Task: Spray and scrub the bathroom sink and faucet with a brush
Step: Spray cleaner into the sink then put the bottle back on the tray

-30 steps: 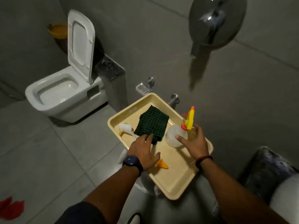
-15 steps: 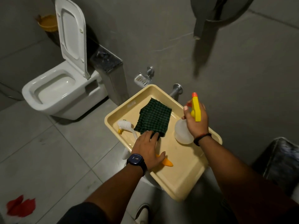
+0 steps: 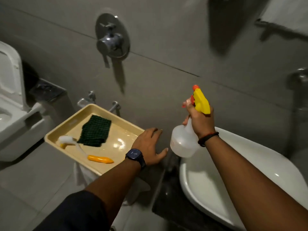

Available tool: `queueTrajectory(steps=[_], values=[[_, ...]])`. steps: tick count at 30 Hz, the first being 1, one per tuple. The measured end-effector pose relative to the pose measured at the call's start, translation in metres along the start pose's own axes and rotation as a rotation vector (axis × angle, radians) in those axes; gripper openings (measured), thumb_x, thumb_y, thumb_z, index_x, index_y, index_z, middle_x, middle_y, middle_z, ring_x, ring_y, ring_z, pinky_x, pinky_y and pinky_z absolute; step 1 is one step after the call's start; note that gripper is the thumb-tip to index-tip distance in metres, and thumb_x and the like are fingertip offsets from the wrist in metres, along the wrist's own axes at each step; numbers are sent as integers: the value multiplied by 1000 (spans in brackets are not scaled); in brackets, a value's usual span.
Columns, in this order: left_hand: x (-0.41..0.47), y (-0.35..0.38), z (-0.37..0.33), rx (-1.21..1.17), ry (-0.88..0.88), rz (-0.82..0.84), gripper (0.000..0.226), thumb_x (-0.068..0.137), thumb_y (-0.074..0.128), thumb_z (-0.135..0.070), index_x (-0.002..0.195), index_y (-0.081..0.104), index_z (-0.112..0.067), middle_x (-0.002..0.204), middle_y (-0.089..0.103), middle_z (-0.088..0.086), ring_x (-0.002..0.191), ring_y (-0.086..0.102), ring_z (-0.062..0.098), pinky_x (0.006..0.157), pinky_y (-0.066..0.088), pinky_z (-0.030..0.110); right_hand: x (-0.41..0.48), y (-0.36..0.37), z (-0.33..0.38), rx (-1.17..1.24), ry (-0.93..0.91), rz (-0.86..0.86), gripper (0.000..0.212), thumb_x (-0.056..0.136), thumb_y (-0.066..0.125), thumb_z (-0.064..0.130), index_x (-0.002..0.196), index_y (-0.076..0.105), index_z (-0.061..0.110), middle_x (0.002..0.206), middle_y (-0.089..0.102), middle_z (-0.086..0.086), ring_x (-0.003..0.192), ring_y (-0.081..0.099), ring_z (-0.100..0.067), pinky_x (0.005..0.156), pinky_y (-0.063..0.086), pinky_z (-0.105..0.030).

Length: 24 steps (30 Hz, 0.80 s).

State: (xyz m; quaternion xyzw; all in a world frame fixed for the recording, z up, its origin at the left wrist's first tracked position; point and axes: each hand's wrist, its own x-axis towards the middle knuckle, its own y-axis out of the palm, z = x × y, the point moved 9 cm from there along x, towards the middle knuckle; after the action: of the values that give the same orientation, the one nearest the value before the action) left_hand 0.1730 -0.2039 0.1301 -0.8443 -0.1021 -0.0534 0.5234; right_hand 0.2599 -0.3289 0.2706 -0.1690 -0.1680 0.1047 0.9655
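My right hand (image 3: 199, 120) grips the neck of a clear spray bottle (image 3: 183, 144) with a yellow and orange trigger head, held in the air just left of the white sink (image 3: 208, 189). My left hand (image 3: 150, 147) hovers open, fingers spread, over the right end of a beige tray (image 3: 55, 130). In the tray lie a white brush with an orange handle (image 3: 83, 150) and a folded dark green cloth (image 3: 95, 130). The sink's faucet (image 3: 300, 77) shows blurred at the right edge.
A white toilet (image 3: 10, 114) with its lid up stands at the left. A chrome wall mixer (image 3: 111, 37) hangs above the tray, small taps (image 3: 88, 99) behind it. The sink rests on a dark counter (image 3: 170, 200). A towel bar (image 3: 280, 29) is at top right.
My right hand has lifted the spray bottle out of the tray and carried it right, up to the sink. My left hand left the brush and moved right. The view swung right.
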Motion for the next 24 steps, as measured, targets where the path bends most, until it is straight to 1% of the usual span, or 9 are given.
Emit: queueTrajectory(steps=[3,7,9,10,12,16,20,22,24], values=[[-6,33,-64,-4,11,63,82,74,47,-66,140,29,-19,146,35,12,133,32,30,109,28,43,-35,-84,-15,-56,108,-25,47,94,51,16,138,43,29,94,57,-10,58,58,-20,44,52,-22],[-25,81,-114,14,-44,153,91,74,45,-69,145,17,-20,154,19,11,141,14,28,114,12,41,-97,-169,-54,-159,342,26,44,92,52,20,135,47,32,83,62,-20,39,50,-18,37,46,-28],[-31,101,-127,56,-61,182,93,75,40,-70,146,10,-18,157,9,10,143,2,27,115,4,42,-132,-203,-77,-144,458,5,42,90,54,19,130,52,32,76,61,-20,41,49,-16,36,43,-27],[-33,106,-132,87,-60,174,94,75,38,-71,146,8,-17,157,5,10,143,-3,27,115,1,42,-148,-215,-88,-140,514,-2,41,89,55,18,128,54,32,73,60,-19,44,49,-18,36,42,-28],[-30,109,-141,151,-31,150,96,75,36,-70,146,5,-14,157,2,11,143,-4,26,114,-3,40,-176,-231,-107,-147,617,0,38,88,55,20,124,57,34,70,59,-18,47,49,-23,37,42,-28],[-23,115,-154,219,53,164,99,75,38,-69,146,1,-11,157,3,11,143,-2,24,113,-6,36,-212,-235,-135,-176,738,64,33,86,54,19,113,60,39,64,58,-15,41,47,-23,38,42,-28],[-24,117,-156,244,79,173,97,77,38,-68,145,-1,-11,157,2,9,143,-3,23,110,-9,34,-232,-212,-147,-172,819,154,27,83,54,14,108,64,19,61,56,-15,41,47,-26,44,43,-32],[-24,118,-158,252,99,190,96,78,38,-66,145,-2,-11,157,1,8,143,-4,22,111,-8,34,-231,-208,-149,-157,834,109,27,82,56,14,108,64,13,63,59,-16,39,48,-26,45,43,-31],[-25,119,-159,259,118,205,95,79,39,-65,145,-3,-11,157,0,7,143,-5,22,112,-7,35,-226,-206,-148,-157,829,70,28,81,55,13,108,64,13,64,60,-16,35,46,-22,43,42,-28]])
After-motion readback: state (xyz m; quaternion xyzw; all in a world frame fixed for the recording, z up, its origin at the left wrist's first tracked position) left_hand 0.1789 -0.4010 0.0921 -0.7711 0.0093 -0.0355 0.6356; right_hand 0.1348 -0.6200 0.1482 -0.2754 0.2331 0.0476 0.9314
